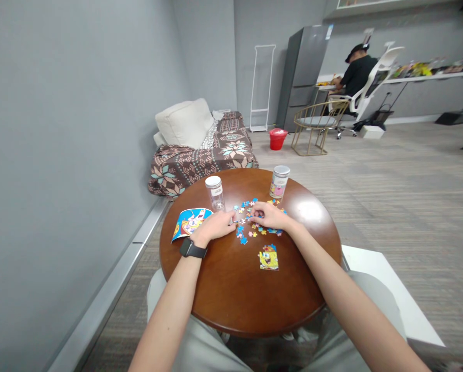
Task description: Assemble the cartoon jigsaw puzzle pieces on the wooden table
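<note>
Loose jigsaw pieces [252, 234] lie scattered over the middle of a round brown table [231, 294]. My left hand [218, 226], with a black watch on its wrist, is at the left edge of the pieces, thumb and fingers pinched on a small jigsaw piece. Among the pieces rests my right hand [269, 215], its fingers curled down and closed; whatever is at their tips is too small to make out. Nearer to me is a joined yellow section of puzzle [269, 260]. A blue picture sheet [188, 221] with a curled edge lies beside my left wrist.
A clear jar with a white lid [216, 198] and a printed can [278, 185] stand at the table's far side. Beyond are a patterned sofa [224, 150], a red bucket [277, 139] and a gold-framed chair [317, 122]. A person [357, 72] sits at a far desk.
</note>
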Available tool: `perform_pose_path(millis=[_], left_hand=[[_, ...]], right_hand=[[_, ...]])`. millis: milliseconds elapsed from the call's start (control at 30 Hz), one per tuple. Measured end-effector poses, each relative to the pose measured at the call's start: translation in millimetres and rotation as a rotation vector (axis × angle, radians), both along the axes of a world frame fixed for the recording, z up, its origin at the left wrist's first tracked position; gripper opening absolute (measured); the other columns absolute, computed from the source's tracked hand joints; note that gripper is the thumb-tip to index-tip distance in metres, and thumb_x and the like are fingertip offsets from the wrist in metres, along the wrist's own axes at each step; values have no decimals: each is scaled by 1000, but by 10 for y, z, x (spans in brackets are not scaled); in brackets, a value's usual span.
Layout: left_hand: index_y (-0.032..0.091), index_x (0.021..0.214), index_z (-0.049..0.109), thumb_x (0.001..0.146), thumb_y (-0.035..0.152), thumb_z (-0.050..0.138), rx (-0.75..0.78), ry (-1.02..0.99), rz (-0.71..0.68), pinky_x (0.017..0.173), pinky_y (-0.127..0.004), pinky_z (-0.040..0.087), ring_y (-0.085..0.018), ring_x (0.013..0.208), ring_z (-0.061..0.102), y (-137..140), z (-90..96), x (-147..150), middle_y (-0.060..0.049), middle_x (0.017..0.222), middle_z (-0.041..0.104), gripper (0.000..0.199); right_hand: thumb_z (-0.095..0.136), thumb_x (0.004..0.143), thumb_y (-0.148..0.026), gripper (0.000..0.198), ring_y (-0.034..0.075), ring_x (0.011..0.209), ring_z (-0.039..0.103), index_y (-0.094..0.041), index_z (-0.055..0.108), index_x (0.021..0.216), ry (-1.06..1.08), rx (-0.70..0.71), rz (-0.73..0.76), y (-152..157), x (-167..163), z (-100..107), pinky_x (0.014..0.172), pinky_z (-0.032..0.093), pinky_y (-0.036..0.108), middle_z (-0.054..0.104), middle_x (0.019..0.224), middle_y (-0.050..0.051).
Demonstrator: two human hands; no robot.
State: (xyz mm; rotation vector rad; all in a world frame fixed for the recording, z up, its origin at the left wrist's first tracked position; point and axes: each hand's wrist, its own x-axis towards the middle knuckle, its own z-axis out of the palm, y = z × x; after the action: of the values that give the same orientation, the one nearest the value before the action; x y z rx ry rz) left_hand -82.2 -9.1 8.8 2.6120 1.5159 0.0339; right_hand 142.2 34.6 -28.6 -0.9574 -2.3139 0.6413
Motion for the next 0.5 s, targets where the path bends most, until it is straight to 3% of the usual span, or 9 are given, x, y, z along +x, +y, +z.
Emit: perform_pose_path(millis=[233,500], left_hand=[[20,93,61,98,40,30,-1,-16,-13,72,-30,45,-22,81,65,-27,39,13,-8,85,68,38],[21,107,57,95,37,36,8,10,32,70,-29,45,-22,83,66,-33,27,6,-7,88,69,30]], right_hand=[[51,84,-16,16,14,67,50,-16,64,74,-74,47,16,-2,23,74,66,38,26,57,73,2],[50,81,-13,16,13,65,50,-15,63,72,-85,21,6,-5,29,80,65,38,26,57,73,2]])
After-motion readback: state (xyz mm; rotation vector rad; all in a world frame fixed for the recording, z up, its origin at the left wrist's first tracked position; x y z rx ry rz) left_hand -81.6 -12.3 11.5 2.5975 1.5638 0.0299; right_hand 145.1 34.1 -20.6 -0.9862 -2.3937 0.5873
